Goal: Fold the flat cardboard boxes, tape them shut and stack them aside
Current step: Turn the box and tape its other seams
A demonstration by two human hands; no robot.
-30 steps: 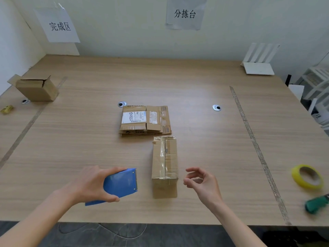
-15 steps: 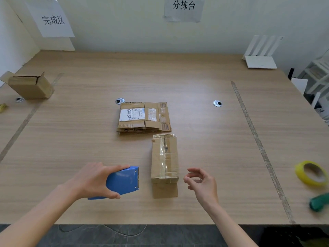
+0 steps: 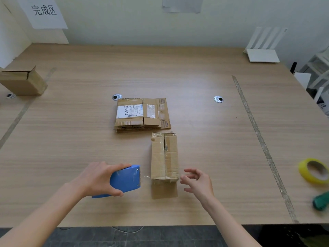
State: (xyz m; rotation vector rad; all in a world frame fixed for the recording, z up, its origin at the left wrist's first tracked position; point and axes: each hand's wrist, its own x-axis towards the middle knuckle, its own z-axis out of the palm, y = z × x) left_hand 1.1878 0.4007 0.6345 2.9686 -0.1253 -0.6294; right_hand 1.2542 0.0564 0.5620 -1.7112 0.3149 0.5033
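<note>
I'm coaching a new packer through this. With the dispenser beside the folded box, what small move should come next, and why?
Probably steady the folded box with the right hand, which hovers open beside it. The left hand holds the blue tape dispenser with its blade facing the box's near end, where a flap lies flat on the table, seemingly untaped.

flat stack point(image 3: 141, 114) just behind box point(image 3: 164, 155)

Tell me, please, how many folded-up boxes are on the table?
2: one box between the hands, one open-topped box at the far left. The flat stack behind isn't counted.
</note>
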